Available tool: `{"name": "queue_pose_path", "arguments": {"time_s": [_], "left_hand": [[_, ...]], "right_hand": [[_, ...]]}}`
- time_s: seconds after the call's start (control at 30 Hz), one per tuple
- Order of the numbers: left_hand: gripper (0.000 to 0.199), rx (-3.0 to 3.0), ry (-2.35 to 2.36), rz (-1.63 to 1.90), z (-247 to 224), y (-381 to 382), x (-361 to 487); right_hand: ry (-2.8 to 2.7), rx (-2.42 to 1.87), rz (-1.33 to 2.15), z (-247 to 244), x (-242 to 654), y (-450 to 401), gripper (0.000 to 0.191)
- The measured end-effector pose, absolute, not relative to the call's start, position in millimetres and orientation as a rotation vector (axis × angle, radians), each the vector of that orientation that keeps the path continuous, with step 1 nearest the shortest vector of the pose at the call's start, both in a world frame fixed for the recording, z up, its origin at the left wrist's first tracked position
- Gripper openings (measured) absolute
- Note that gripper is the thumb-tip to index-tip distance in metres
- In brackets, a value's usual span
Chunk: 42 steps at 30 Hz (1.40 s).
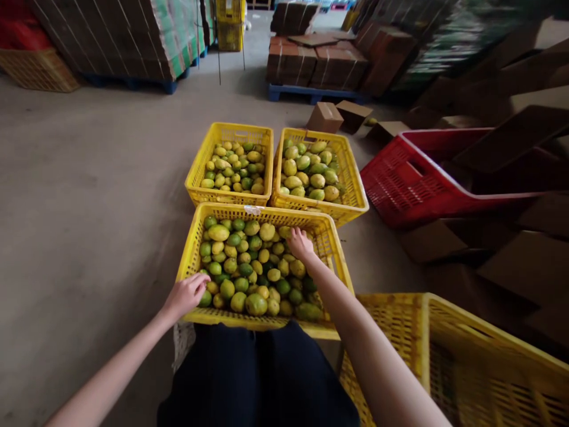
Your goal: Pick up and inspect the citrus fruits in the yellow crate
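Note:
In front of my knees stands a yellow plastic crate (189, 249) with yellow and green lemons (255, 303) lying loose in it. My right hand (300, 242) reaches into its far right part, fingers bent down over a yellow-green lemon (285, 232). Their tips are partly hidden, and the grip looks closed. Over the crate's left rim is my left hand (189, 293), its fingers curled inward near the lemons at that edge. Whatever lies inside those fingers, if anything, is hidden.
Behind stand two more yellow crates, one with smaller lemons (231, 169), one with larger ones (309, 172). An open yellow crate (427, 332) is at my right. Beyond it are a red crate (400, 178) and cardboard boxes (326, 117). Loaded pallets (306, 93) stand farther back.

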<state>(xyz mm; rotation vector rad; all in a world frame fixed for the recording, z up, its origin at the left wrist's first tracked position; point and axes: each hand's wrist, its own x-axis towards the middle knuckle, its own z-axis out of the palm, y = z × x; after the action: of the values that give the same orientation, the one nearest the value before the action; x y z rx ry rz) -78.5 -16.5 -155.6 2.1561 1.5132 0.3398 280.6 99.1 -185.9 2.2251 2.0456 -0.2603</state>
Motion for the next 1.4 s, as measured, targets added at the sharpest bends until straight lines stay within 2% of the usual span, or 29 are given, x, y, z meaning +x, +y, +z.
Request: {"name": "queue_pose_path", "arguments": {"time_s": [0.23,0.37,0.5,0.77,0.93,1.07,1.23,1.4], "left_hand": [[0.025,2.162,1.516,0.313,-156,-16,-79],[0.024,2.179,1.535,0.303,-156,-16,-78],[0.024,2.184,1.562,0.272,-153,-16,-76],[0.027,2.217,1.611,0.116,-151,-14,-74],[0.029,2.295,1.564,0.029,-145,-10,-72],[0.042,2.406,1.567,-0.02,-148,1,-71],[0.05,2.59,1.53,-0.258,-158,30,-64],[0.056,2.57,1.669,-0.28,-158,68,-50]], "right_hand": [[2.042,2.306,-0.151,-209,266,105,0.052],[2.06,2.299,-0.097,-208,265,102,0.045],[2.203,2.109,-0.143,-200,268,97,0.038],[2.263,1.923,-0.32,-166,274,39,0.043],[2.19,2.074,-0.403,-139,298,-32,0.04],[2.085,2.279,-0.45,-132,307,-76,0.038],[1.961,2.568,-0.459,-138,304,-91,0.042],[1.978,2.677,-0.496,-141,305,-93,0.043]]}}
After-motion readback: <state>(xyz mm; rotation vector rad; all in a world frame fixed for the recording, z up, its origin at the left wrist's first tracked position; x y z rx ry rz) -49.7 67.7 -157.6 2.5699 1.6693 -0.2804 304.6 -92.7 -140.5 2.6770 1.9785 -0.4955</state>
